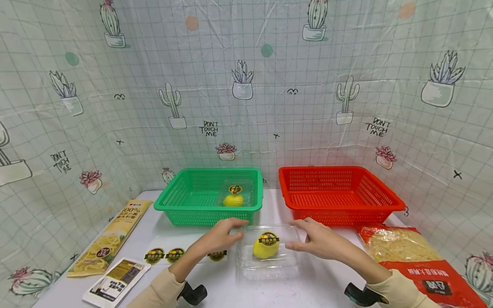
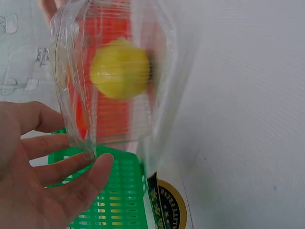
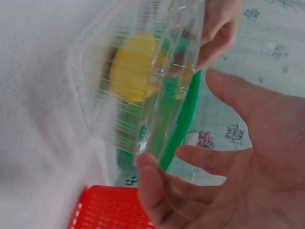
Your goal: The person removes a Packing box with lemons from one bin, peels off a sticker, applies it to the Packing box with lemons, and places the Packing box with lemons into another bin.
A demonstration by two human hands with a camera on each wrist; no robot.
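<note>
A clear plastic clamshell box (image 1: 246,256) with a yellow lemon (image 1: 265,249) inside sits between both hands, its lid down. On its lid is a round black and gold sticker (image 1: 268,239). My left hand (image 1: 221,235) holds the box's left side, its curved fingers at the rim and corner. Opposite, my right hand (image 1: 321,239) holds the right side with spread, bent fingers; a fingertip (image 3: 148,167) meets the corner in the right wrist view. A sheet with several such stickers (image 1: 175,255) lies left of the box, partly hidden by the left forearm.
Behind stands a green basket (image 1: 208,216) holding another boxed lemon (image 1: 233,200). A red basket (image 1: 339,214) stands beside it. At left lie a noodle packet (image 1: 109,239) and a white packet (image 1: 115,282). A red noodle bag (image 1: 427,269) lies at right.
</note>
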